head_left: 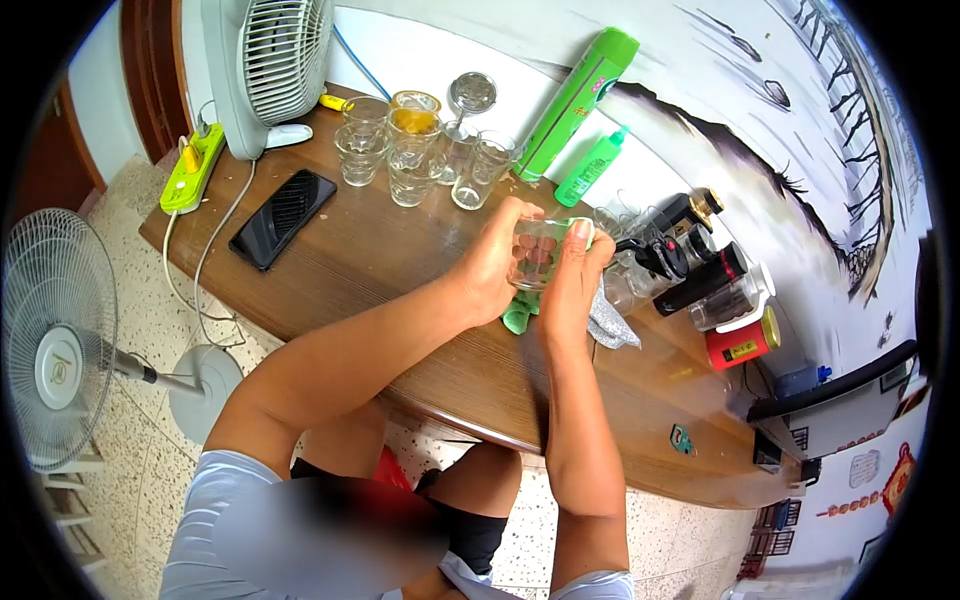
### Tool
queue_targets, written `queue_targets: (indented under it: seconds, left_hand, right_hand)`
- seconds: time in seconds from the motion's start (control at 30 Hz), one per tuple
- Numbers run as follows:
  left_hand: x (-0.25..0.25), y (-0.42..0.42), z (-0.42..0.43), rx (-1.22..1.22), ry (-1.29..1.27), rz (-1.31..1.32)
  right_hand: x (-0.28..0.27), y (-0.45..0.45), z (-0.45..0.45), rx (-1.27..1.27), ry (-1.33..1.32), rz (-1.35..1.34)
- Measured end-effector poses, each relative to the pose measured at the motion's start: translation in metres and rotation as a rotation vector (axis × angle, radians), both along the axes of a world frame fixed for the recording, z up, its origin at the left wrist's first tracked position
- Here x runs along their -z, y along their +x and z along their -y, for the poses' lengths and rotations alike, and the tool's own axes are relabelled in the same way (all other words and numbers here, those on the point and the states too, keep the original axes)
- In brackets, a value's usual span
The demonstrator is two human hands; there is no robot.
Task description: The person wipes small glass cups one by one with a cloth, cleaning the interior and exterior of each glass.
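A clear glass cup (534, 256) with a dotted pattern is held between both hands above the wooden table. My left hand (490, 262) grips its left side, fingers curled round it. On the other side my right hand (572, 275) holds the cup, thumb up at the rim, with a bit of green cloth (520, 312) hanging below the cup between the hands. Just behind, several clear glasses (411, 165) stand grouped, one with a yellowish rim. A grey glittery cloth (608, 322) lies beside my right wrist.
A black phone (283, 219) lies at the left, near a green power strip (193, 168) and a box fan (285, 60). Behind stand a tall green can (578, 103) and a green bottle (591, 168). Dark bottles (701, 280) and a red tin (743, 340) are at the right.
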State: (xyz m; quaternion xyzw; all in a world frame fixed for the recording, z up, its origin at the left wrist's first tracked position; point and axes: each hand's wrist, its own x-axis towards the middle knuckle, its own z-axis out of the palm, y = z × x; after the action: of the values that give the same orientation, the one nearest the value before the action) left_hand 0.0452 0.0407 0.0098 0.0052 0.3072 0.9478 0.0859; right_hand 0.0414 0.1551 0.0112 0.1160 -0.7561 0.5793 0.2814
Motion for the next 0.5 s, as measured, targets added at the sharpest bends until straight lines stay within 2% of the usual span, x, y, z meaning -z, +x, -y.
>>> queue_targets:
  seconds: [0.23,0.33,0.5]
  left_hand:
    - [0.000,-0.004,0.003,0.017,-0.028,0.080]
    - [0.006,-0.017,0.007,-0.068,-0.013,0.126]
    - [0.016,-0.024,0.004,-0.128,-0.141,0.078]
  right_hand:
    - [0.006,-0.002,-0.015,-0.009,0.168,-0.027]
    - [0.008,0.008,0.000,0.112,0.567,-0.451]
    - [0.007,0.005,0.002,0.100,0.581,-0.467]
